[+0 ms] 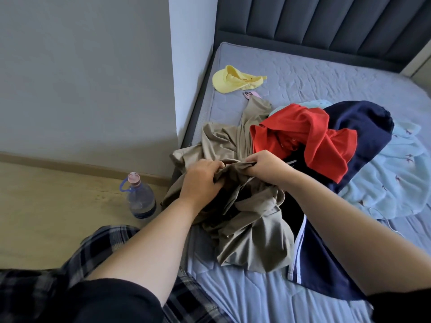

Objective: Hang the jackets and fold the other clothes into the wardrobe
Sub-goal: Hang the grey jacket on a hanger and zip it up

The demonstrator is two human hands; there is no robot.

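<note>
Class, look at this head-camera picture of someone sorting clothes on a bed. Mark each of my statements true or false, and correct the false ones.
1. Both hands grip the khaki garment. True: the left hand and right hand hold its bunched edge.
2. The yellow cap lies on the floor. False: it lies on the mattress, near the headboard.
3. The red garment lies on top of the navy garment. True.
4. The water bottle stands on the bed. False: it stands upright on the floor beside the bed.
5. The khaki garment hangs on a hanger. False: no hanger is visible.
</note>
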